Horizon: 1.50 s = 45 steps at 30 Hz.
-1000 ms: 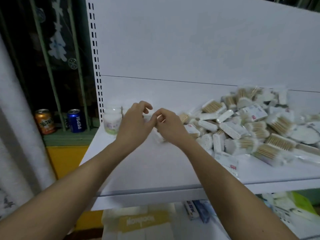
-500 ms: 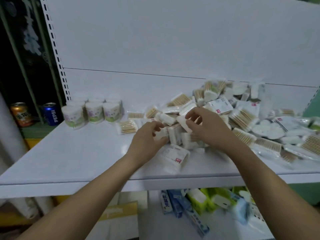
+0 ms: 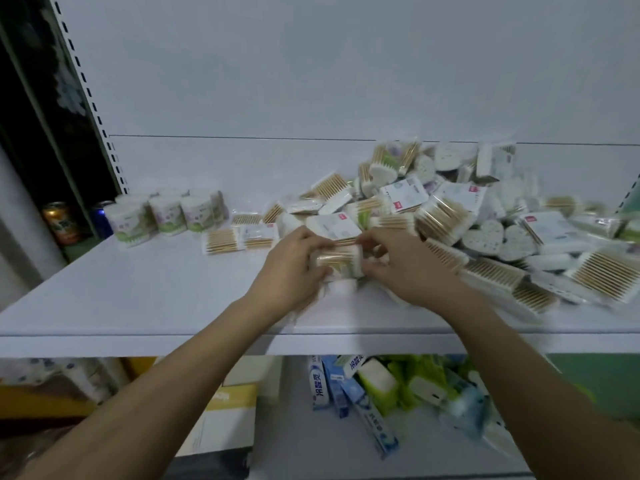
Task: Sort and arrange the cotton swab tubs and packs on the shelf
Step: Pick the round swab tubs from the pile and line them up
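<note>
Both hands, left hand [image 3: 291, 268] and right hand [image 3: 403, 268], clasp swab pack [image 3: 337, 261]; label unreadable.

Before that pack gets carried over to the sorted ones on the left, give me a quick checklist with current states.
1. Pack held by both hands: ok, left hand and right hand grip its ends.
2. Pack clear of the pile: cannot tell, blurred where they meet.
3. Bare shelf on the way left: ok.
4. Row of tubs upright at the back left: ok.
5. Flat packs already laid beside the tubs: ok, room in front.
6. Pile away from the front edge: not ok, the right side lies close to it.
</note>
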Available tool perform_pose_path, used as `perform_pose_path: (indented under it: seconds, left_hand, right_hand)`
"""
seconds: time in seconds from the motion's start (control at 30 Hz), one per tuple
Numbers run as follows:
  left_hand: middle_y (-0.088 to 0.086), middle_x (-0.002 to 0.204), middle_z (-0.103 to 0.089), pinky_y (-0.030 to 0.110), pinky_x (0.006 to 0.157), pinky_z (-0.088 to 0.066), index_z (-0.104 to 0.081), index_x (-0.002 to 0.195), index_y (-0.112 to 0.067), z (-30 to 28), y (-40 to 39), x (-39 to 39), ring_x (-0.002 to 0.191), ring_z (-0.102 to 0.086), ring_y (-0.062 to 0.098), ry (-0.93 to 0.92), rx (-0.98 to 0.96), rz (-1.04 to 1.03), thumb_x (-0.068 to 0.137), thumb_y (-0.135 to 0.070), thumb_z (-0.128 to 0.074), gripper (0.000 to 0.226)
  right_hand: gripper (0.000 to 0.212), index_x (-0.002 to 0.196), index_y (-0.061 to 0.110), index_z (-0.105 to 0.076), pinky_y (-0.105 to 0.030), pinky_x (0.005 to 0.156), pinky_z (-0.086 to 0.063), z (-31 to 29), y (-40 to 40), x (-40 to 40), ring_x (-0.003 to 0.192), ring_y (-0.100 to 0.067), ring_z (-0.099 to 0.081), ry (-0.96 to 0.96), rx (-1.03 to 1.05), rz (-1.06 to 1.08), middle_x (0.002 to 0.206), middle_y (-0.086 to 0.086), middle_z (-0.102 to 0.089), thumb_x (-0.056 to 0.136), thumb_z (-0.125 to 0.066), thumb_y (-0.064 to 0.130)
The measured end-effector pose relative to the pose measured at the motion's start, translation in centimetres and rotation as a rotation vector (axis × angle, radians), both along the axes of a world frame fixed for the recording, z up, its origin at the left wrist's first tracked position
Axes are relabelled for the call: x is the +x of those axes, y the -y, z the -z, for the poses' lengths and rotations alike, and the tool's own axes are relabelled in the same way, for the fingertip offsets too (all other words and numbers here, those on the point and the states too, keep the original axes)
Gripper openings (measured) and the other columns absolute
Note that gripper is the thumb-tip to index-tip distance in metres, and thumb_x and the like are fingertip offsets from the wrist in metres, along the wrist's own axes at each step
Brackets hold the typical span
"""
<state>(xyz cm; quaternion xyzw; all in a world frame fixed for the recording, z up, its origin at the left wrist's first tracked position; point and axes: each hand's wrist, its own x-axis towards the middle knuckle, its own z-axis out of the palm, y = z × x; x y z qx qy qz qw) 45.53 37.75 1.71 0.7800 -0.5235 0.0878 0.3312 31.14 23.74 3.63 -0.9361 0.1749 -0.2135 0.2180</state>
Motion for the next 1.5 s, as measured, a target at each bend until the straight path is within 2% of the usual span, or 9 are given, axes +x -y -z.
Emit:
perform_pose_path:
  seconds: [0.13,0.27,0.33,0.53,0.7,1.0,1.2,1.37,1.5]
  left_hand:
    - [-0.005,0.109,-0.06,0.019,0.081,-0.048,-0.069,0.113,-0.023,-1.6,-0.5,0.0,0.091,-0.061,0.012,-0.166,-0.046,-0.013,0.081,-0.015,-0.077,0.034]
    - [0.01,0.109,-0.069,0.018,0.077,-0.055,-0.068,0.112,-0.01,-4.1,-1.1,0.2,0.088,-0.07,0.015,-0.802,-0.194,0.138,0.086,-0.01,-0.072,0.026]
    - [0.012,0.103,-0.072,0.021,0.075,-0.056,-0.065,0.116,0.0,-4.9,-1.1,0.1,0.085,-0.071,0.018,-1.034,-0.25,0.225,0.09,-0.006,-0.065,0.027]
    - [0.016,0.11,-0.071,0.032,0.092,-0.055,-0.066,0.116,0.001,-5.0,-1.5,0.5,0.098,-0.068,0.022,-1.104,-0.276,0.261,0.09,-0.007,-0.064,0.028]
    - [0.011,0.102,-0.069,0.022,0.077,-0.057,-0.068,0.108,-0.003,-5.4,-3.1,1.2,0.084,-0.065,0.02,-1.175,-0.491,0.217,0.091,-0.017,-0.064,0.022]
    - [0.004,0.11,-0.073,0.034,0.077,-0.057,-0.06,0.129,-0.031,-6.6,-8.2,4.6,0.093,-0.071,0.02,-1.037,-0.425,0.15,0.08,-0.037,-0.074,0.051]
    - [0.018,0.109,-0.068,0.034,0.08,-0.059,-0.059,0.13,-0.031,-6.4,-11.5,9.7,0.095,-0.07,0.026,-0.842,-0.393,0.08,0.083,-0.029,-0.075,0.05]
    - [0.003,0.108,-0.061,0.029,0.072,-0.056,-0.047,0.137,-0.031,-6.3,-13.9,15.4,0.084,-0.066,0.021,-0.441,-0.145,-0.093,0.076,-0.036,-0.081,0.07]
    - [-0.004,0.112,-0.062,0.023,0.065,-0.043,-0.05,0.126,-0.028,-6.2,-15.7,20.8,0.089,-0.057,0.01,-0.284,-0.002,-0.124,0.072,-0.034,-0.085,0.064]
  right_hand:
    - [0.022,0.116,0.025,-0.065,-0.031,0.086,-0.052,-0.8,0.0,-0.2,0.094,-0.011,-0.061,0.171,0.13,-0.046,0.104,0.006,-0.065,0.094,-0.064,0.02]
    - [0.033,0.124,0.039,-0.059,-0.01,0.077,-0.049,-2.5,0.1,-0.8,0.101,0.003,-0.062,0.322,0.377,-0.108,0.118,0.017,-0.063,0.095,-0.064,0.026]
    - [0.04,0.128,0.044,-0.054,-0.018,0.084,-0.053,-2.9,0.2,-0.8,0.108,0.001,-0.062,0.339,0.453,-0.147,0.129,0.016,-0.06,0.095,-0.064,0.024]
    - [0.046,0.139,0.03,-0.053,-0.029,0.086,-0.057,-2.6,-0.2,0.4,0.107,-0.007,-0.066,0.376,0.616,-0.186,0.134,0.006,-0.059,0.097,-0.062,0.016]
    - [0.027,0.122,0.007,-0.06,-0.025,0.083,-0.057,-2.1,-2.0,2.7,0.1,-0.019,-0.072,0.541,1.145,-0.239,0.111,-0.011,-0.071,0.096,-0.058,-0.001]
    - [0.03,0.125,-0.012,-0.052,-0.03,0.091,-0.057,-1.3,-7.6,9.4,0.103,-0.024,-0.07,0.62,1.437,-0.331,0.123,-0.025,-0.064,0.095,-0.054,-0.008]
    - [0.026,0.108,0.012,-0.066,-0.044,0.095,-0.056,-0.2,-9.8,13.7,0.103,-0.029,-0.07,0.433,0.94,-0.175,0.109,-0.011,-0.069,0.083,-0.075,0.007]
    - [0.021,0.105,0.017,-0.062,-0.049,0.086,-0.058,0.1,-12.4,18.0,0.084,-0.022,-0.069,0.324,0.667,-0.025,0.099,0.0,-0.063,0.088,-0.066,0.006]
    - [0.018,0.106,0.017,-0.061,-0.048,0.089,-0.056,0.6,-14.5,21.7,0.093,-0.024,-0.065,0.24,0.522,-0.01,0.095,0.004,-0.06,0.09,-0.057,0.011]
